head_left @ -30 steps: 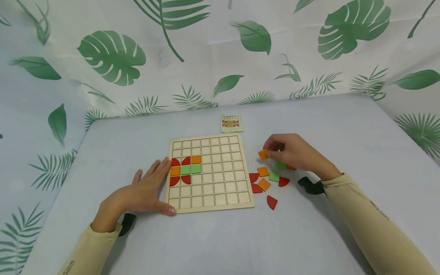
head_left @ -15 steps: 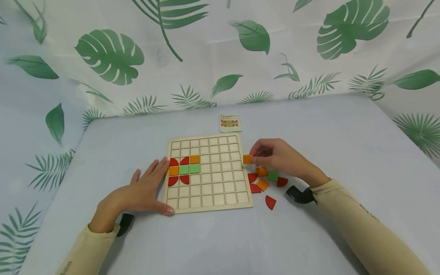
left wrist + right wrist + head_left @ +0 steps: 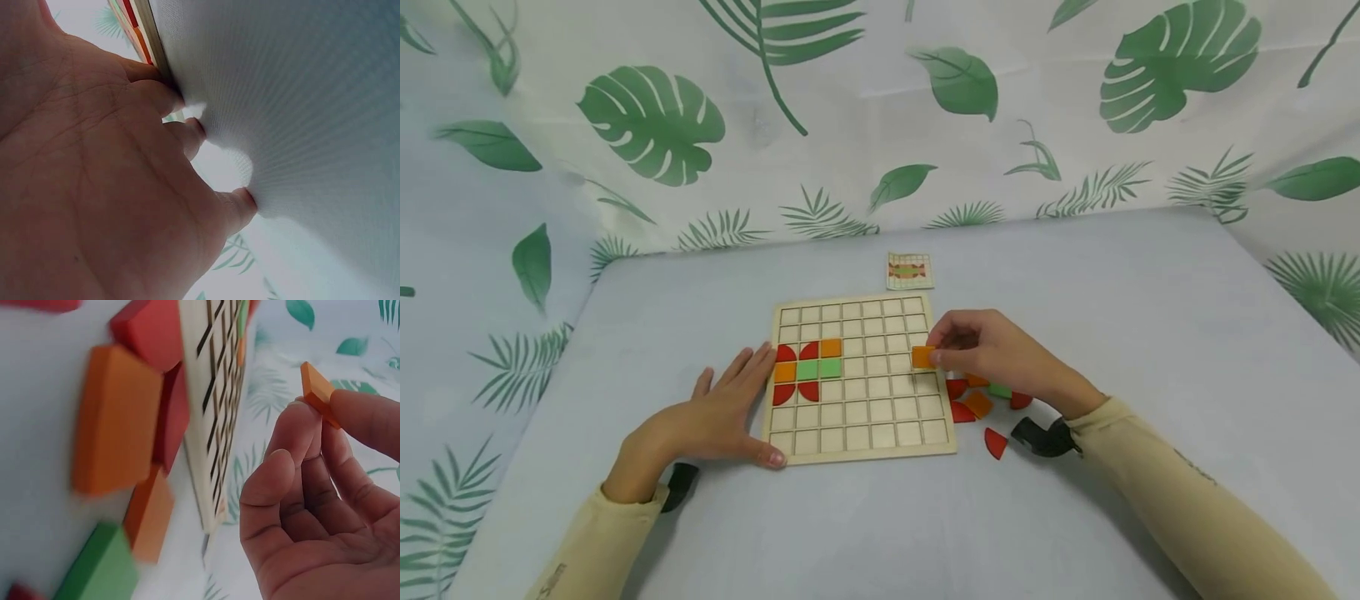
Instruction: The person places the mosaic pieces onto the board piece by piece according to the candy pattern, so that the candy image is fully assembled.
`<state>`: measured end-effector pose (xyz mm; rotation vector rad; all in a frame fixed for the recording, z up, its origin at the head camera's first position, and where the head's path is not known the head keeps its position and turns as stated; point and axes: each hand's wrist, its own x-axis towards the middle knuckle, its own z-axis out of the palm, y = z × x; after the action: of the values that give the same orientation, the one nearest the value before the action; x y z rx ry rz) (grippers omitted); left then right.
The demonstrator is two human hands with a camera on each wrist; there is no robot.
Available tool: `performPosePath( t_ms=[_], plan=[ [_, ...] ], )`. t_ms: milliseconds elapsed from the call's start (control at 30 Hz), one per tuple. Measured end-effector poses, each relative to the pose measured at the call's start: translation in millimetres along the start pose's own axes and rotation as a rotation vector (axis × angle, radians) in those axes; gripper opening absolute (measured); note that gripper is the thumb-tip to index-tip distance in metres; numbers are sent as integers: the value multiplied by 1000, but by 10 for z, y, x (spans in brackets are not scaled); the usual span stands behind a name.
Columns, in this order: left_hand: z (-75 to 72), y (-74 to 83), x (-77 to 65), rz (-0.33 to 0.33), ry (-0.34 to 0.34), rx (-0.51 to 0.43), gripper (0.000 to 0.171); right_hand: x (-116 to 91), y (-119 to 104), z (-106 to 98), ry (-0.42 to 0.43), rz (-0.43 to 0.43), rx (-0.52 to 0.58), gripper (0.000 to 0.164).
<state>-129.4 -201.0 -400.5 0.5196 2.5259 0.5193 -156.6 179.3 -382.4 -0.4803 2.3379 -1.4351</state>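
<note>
A wooden grid board (image 3: 865, 413) lies flat on the cloth. Red quarter-circle, orange and green square tiles fill a few cells at its left side, among them a green tile (image 3: 830, 368). My left hand (image 3: 703, 425) rests at the board's left edge, fingers spread and thumb at the near corner; its fingertips touch the cloth in the left wrist view. Between thumb and fingers my right hand (image 3: 992, 350) pinches an orange square tile (image 3: 922, 357), raised over the board's right edge. The same tile (image 3: 317, 394) shows above the board's surface in the right wrist view.
Loose tiles lie right of the board, including an orange tile (image 3: 978, 405) and a red quarter-circle (image 3: 996, 443). A small pattern card (image 3: 910, 272) sits beyond the board's far edge. A leaf-printed sheet (image 3: 850, 108) hangs behind.
My right hand has carried the orange tile leftward from the loose pile to over the board's right edge. The left hand stays in place at the board.
</note>
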Motion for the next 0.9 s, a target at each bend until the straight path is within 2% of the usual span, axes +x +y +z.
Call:
performPosePath(
  t_ms=[200,500,900],
  plan=[
    [-2,4,5,-11,-8,9,145,121,-58,147,-14,-46,25,10],
    [-6,-1,22,-12,-8,17,144,315,-169,399,-91,-98,-23,8],
    [-12,-24,39,-27,-10,17,145,546,-306,622,-136,-107,-43,7]
  ],
)
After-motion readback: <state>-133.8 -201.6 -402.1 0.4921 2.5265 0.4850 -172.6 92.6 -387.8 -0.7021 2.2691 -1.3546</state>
